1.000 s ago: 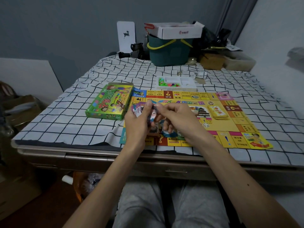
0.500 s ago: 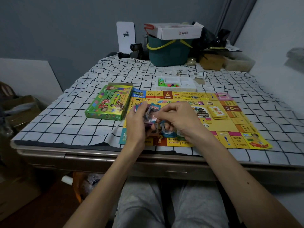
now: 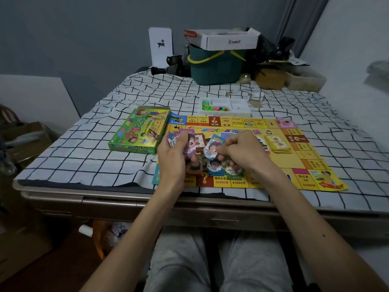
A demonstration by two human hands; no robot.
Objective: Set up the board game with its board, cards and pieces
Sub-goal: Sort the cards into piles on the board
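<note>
A yellow game board (image 3: 294,159) lies open on the checked cloth. My left hand (image 3: 173,152) grips a fanned stack of play-money notes (image 3: 190,145) over the board's near left part. My right hand (image 3: 242,151) pinches a single blue 100 note (image 3: 210,149) just right of that stack. Small piles of notes (image 3: 214,167) lie on the board under my hands. A yellow card deck (image 3: 277,144) sits on the board at the right, and a red card deck (image 3: 200,141) peeks out behind the notes. The green game box (image 3: 140,131) lies left of the board.
A white tray (image 3: 226,107) with coloured pieces stands behind the board. At the back are a green bucket (image 3: 216,67) with a white carton on it, a white card with a deer, and clutter at the right. The table's front edge runs below my wrists.
My right hand has drawn one blue note away from the stack to the right and slightly down. My left hand keeps its grip on the stack and has barely moved.
</note>
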